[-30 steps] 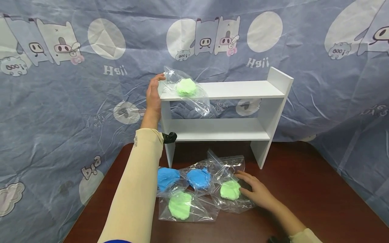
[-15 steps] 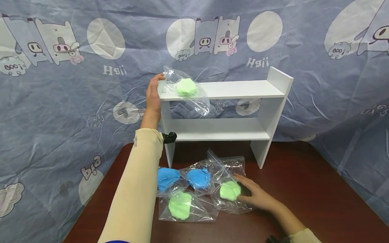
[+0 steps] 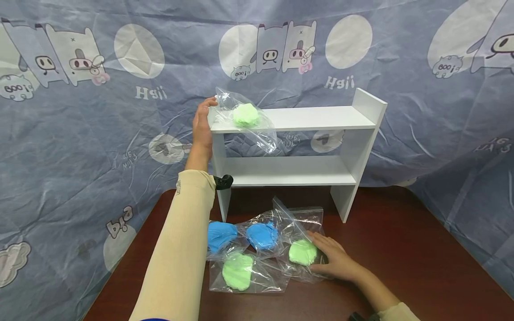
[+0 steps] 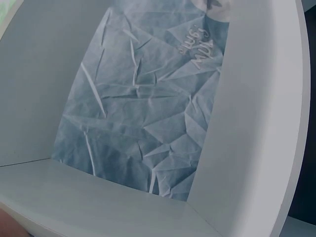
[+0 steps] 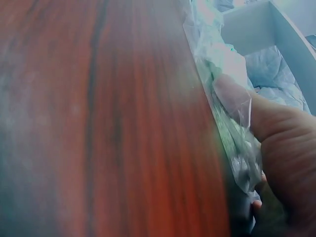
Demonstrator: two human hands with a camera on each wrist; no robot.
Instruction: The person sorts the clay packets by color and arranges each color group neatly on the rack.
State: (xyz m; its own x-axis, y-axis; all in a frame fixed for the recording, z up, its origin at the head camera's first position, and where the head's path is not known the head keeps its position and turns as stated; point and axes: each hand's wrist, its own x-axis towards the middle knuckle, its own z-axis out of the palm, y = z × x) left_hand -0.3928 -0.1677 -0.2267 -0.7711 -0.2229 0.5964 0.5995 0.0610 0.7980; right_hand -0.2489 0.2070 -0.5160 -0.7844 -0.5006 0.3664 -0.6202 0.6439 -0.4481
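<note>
At the upper left end of the white shelf (image 3: pixel 289 171), my left hand (image 3: pixel 202 129) grips the side panel, fingers over its top edge. Beside it, a clear bag with a light green lump (image 3: pixel 246 115) lies on the top board and hangs over the front. My right hand (image 3: pixel 337 261) rests on another clear bag with a green lump (image 3: pixel 303 252), fingers spread on the far side and thumb at the near side. In the right wrist view the thumb (image 5: pixel 232 94) touches the plastic. Part of the left hand (image 4: pixel 11 224) shows in the left wrist view.
Left of the right hand, two bags with blue lumps (image 3: pixel 262 236) and one with a green lump (image 3: pixel 238 271) lie overlapping on the dark red table (image 3: pixel 417 249). A patterned grey-blue cloth (image 3: pixel 100 133) hangs behind the shelf.
My right hand has moved left and slightly nearer over the bag, with the thumb now against the lump's near side. That green lump has shifted slightly left. The left hand holds its place.
</note>
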